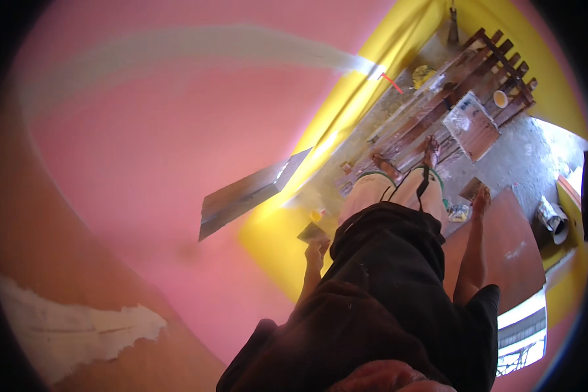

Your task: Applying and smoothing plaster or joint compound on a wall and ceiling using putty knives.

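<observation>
My left hand (317, 248) hangs low at my left side, fingers closed round a small, flat, dark scraper (311, 232). On my other side, my right hand (482, 201) grips a second flat scraper (470, 187), brownish and roughly square. Both arms are lowered, and neither scraper touches a wall. A broad grey-white filler band (196, 49) runs across the pink wall (176, 130) to my left. My feet stand on wooden planks (405, 140). Just ahead of them lies a rectangular board (472, 127) smeared with white paste.
A white cup (500, 98) and a yellow, paste-stained container (423, 76) sit near the planks' far end. A grey rectangular fixture (251, 196) shows against the left wall. At right are a brown panel (503, 251), a silvery bag-like object (553, 219) and a window (522, 336).
</observation>
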Demonstrator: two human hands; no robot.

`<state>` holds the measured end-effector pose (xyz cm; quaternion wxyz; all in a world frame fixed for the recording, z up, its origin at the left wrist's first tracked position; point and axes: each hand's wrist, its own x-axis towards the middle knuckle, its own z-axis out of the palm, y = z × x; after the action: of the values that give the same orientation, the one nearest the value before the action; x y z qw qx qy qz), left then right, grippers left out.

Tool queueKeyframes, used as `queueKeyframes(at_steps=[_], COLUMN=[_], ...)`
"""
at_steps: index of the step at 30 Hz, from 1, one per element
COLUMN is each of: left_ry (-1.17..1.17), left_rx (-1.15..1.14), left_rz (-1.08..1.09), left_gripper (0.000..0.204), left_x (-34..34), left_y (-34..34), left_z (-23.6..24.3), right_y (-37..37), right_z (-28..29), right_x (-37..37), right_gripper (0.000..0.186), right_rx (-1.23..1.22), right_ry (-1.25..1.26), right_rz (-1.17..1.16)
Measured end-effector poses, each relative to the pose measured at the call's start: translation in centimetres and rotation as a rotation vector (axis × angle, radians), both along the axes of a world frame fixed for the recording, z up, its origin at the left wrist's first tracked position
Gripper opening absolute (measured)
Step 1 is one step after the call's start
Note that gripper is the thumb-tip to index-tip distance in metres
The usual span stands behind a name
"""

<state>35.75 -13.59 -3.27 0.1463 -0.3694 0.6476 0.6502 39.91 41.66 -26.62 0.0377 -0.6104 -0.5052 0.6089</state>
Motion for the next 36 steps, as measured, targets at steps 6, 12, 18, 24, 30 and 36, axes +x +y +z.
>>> queueKeyframes(at_steps=[6,12,18,24,30,36], left_ry=[0.057,0.027,-0.036,-0.073,-0.113,-0.041], left_rx=[-0.003,-0.056,-0.166,-0.147,-0.194,-0.236], left_rz=[0.133,0.099,0.071,0.140,0.112,0.080], left_gripper=[0.022,0.034,0.050,0.050,0.040,0.041], left_x=[-3.1,-5.2,-4.9,-3.8,-3.9,-5.9], left_y=[-0.2,1.4,2.6,3.6,2.4,3.0], left_z=[0.9,1.6,3.5,3.8,3.3,3.3], right_y=[0.4,1.4,0.3,0.4,-0.8,1.2], right_z=[-3.1,3.3,5.3,-1.3,1.3,-3.8], right_x=[-0.2,-7.0,-8.9,-4.2,-5.2,-2.8], right_gripper=[0.038,0.042,0.043,0.041,0.044,0.042], right_rx=[0.205,0.165,0.154,0.224,0.076,0.408], right_ry=[-0.087,0.041,0.065,-0.031,-0.122,0.014], right_rz=[0.215,0.110,0.111,0.170,0.218,0.227])
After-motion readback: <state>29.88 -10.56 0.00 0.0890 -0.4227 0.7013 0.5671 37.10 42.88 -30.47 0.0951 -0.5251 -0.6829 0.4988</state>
